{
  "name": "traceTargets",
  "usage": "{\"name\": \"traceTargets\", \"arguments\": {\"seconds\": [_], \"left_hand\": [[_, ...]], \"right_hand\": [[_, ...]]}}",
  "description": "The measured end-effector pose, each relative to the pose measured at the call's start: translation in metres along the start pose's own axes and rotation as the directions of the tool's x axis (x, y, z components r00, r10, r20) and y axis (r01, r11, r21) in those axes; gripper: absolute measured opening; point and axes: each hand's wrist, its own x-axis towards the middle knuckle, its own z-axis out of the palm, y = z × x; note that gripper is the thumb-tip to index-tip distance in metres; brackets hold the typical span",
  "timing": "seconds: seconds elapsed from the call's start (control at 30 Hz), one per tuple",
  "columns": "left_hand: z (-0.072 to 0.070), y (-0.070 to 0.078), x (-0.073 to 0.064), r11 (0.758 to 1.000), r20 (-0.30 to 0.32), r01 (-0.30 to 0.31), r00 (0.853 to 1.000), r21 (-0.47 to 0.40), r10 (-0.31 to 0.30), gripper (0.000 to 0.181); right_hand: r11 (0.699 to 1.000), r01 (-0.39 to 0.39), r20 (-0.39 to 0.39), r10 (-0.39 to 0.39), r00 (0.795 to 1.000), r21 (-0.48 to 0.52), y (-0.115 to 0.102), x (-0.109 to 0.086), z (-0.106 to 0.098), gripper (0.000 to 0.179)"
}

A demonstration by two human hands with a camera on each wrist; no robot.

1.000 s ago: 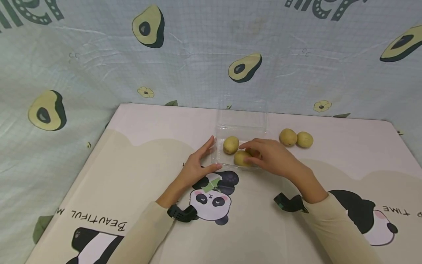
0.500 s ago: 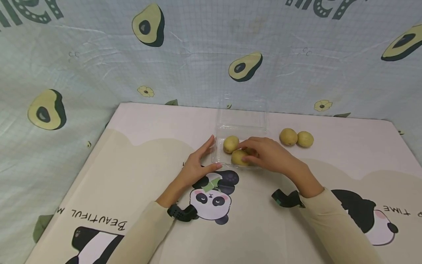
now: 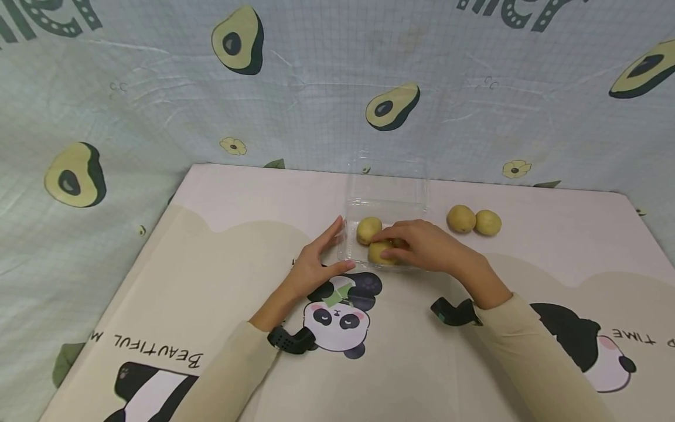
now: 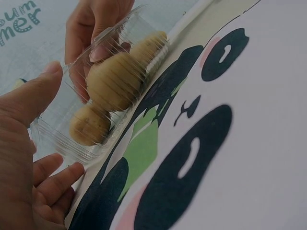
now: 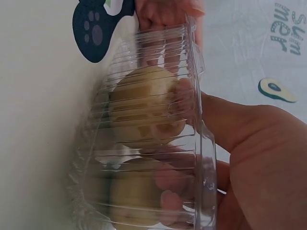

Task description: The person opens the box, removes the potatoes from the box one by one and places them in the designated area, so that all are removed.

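Observation:
A clear plastic clamshell box lies with its lid up at the middle of the table. Three yellow, potato-like round pieces are inside: the back-left potato, the front potato, and another potato mostly hidden under my right hand in the head view. My right hand reaches over the box's right side, thumb and fingers curled about the front potato. At the box's front-left corner, my left hand touches the walls, fingers and thumb spread. The left wrist view shows its thumb along the rim.
Two more potatoes sit side by side to the right of the box. The raised lid leans near the avocado-print curtain at the table's back edge. A panda-print cloth covers the table.
My right hand has shifted slightly left, and the front potato has moved left with it, closer below the back-left one. My left hand and the box have stayed put.

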Motion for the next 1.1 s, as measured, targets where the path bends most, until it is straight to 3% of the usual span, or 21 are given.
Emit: {"name": "traceTargets", "arguments": {"seconds": [0.27,0.53,0.9,1.1], "left_hand": [[0.0,-0.004,0.001,1.0,0.001,0.003,1.0,0.006,-0.003,0.081],[0.006,-0.042,0.011,1.0,-0.012,-0.006,1.0,0.009,0.006,0.087],[0.006,-0.045,0.009,1.0,-0.014,-0.026,1.0,-0.004,0.026,0.087],[0.006,-0.046,0.009,1.0,-0.019,-0.028,0.999,0.003,0.028,0.089]], "right_hand": [[0.999,-0.039,0.07,0.039,0.997,-0.001,-0.002,0.004,-0.001,0.038],[1.0,-0.026,0.084,0.027,0.996,-0.015,-0.002,0.007,0.0,0.039],[0.999,-0.028,0.069,0.03,0.997,-0.038,-0.006,0.007,0.001,0.038],[1.0,-0.019,0.024,0.019,1.0,-0.014,-0.007,0.005,-0.001,0.038]]}}
